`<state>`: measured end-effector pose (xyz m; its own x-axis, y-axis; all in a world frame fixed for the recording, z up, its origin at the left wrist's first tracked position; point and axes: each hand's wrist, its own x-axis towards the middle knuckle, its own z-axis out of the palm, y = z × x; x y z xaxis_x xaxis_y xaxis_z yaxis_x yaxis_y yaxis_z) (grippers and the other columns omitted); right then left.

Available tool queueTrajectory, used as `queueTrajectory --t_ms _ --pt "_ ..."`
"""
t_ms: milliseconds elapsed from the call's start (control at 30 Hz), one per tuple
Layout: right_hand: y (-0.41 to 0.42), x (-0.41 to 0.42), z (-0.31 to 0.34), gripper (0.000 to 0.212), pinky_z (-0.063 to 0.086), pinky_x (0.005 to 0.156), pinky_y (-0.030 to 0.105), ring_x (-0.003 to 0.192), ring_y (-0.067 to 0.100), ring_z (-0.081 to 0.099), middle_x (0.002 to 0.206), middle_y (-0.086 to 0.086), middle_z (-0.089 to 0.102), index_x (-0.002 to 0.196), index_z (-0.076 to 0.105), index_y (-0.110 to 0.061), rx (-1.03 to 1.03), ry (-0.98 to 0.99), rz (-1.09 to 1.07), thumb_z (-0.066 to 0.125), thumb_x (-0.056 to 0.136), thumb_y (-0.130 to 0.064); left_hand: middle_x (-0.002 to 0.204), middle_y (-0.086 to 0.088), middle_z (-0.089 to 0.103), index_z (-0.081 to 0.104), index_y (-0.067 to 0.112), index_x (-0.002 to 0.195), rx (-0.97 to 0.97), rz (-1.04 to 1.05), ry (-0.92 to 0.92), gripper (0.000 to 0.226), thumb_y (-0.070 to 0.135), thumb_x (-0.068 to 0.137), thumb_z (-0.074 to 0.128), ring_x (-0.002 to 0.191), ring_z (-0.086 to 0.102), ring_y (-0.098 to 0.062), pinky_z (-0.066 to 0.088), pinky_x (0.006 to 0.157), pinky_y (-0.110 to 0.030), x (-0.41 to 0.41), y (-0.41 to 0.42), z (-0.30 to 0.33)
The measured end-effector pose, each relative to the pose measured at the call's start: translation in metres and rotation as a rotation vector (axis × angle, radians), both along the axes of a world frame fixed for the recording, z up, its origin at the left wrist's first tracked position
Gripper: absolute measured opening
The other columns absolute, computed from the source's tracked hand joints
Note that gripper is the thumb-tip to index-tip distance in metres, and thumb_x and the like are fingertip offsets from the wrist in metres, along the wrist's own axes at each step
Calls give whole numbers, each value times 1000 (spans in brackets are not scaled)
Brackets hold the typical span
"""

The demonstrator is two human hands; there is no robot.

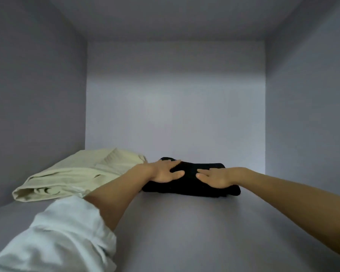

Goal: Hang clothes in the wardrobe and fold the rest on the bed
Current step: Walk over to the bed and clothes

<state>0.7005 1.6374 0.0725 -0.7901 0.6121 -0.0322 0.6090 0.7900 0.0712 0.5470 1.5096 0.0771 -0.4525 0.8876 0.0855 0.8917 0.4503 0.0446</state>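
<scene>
Pressing flat, both hands [166, 171] [217, 177] rest open-fingered on the folded black garment [190, 180].

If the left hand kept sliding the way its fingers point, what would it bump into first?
Probably the right hand. The left hand lies flat on the black folded garment, fingers pointing right, and the right hand's fingertips face it just across a small gap. Depth is hard to judge.

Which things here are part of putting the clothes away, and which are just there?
Part of the job:
black folded garment
left hand
right hand
cream folded garment
shelf

Just there:
back wall
white sleeve
</scene>
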Motion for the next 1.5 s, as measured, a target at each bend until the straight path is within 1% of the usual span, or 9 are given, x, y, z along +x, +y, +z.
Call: queueTrajectory --t_ms 233,367,567,800,933,1167,1267,1333,1500 --pt "-16 10 -40 52 2 112 61 143 29 -15 157 -2 -14 143 -13 -46 106 93 110 16 100 -46 151 -11 29 5 31 150 -176 111 145 69 66 92 14 137 30 -32 24 110 -39 24 1 -18" --pt "-11 8 -38 49 3 112 57 143 25 -13 157 -4 -10 143 -8 -48 76 125 177 17 101 -43 151 -10 30 0 29 150 -240 200 194 69 65 93 14 136 32 -31 27 108 -39 28 -6 -15" --pt "-30 6 -33 55 -7 110 61 142 29 -18 157 0 -15 144 -14 -43 123 34 124 13 97 -55 157 1 -13 -13 41 145 -200 166 472 63 66 91 7 142 -19 -28 -12 110 -61 26 -24 -16" --pt "-88 47 -3 52 1 111 61 144 29 0 157 2 7 149 13 -29 193 178 147 24 100 -43 157 -2 -17 -7 36 148 27 280 590 62 58 95 19 141 -24 -31 -12 106 -64 64 -87 2" --pt "-144 80 -8 30 39 99 41 110 21 51 119 0 58 117 57 -21 66 619 336 36 98 -30 157 -2 10 23 28 146 471 263 398 52 42 97 35 145 0 -26 2 113 -56 96 -155 -18" --pt "-323 119 -119 22 39 79 5 95 -2 55 105 -13 60 107 63 -21 -426 1164 740 47 95 -13 132 -6 51 54 15 127 826 333 226 44 32 88 44 119 48 -30 36 99 -41 170 -350 -139" --pt "-399 132 -180 19 41 80 6 95 -7 58 105 -15 63 100 59 -31 -739 1126 860 48 94 -17 124 -5 56 57 16 122 737 457 84 50 39 83 37 112 54 -30 44 93 -41 207 -440 -195" --pt "-453 137 -227 24 47 87 22 97 3 61 100 -11 66 96 58 -35 -950 966 859 48 95 -13 124 -2 57 57 16 123 680 562 57 47 38 87 38 113 53 -27 44 93 -40 243 -509 -232" --pt "-593 153 -323 30 49 86 34 89 12 65 85 -10 67 87 57 -33 -1096 359 970 44 95 -8 123 -1 59 60 15 120 633 921 -87 28 22 94 50 110 57 -21 44 93 -30 343 -666 -325"
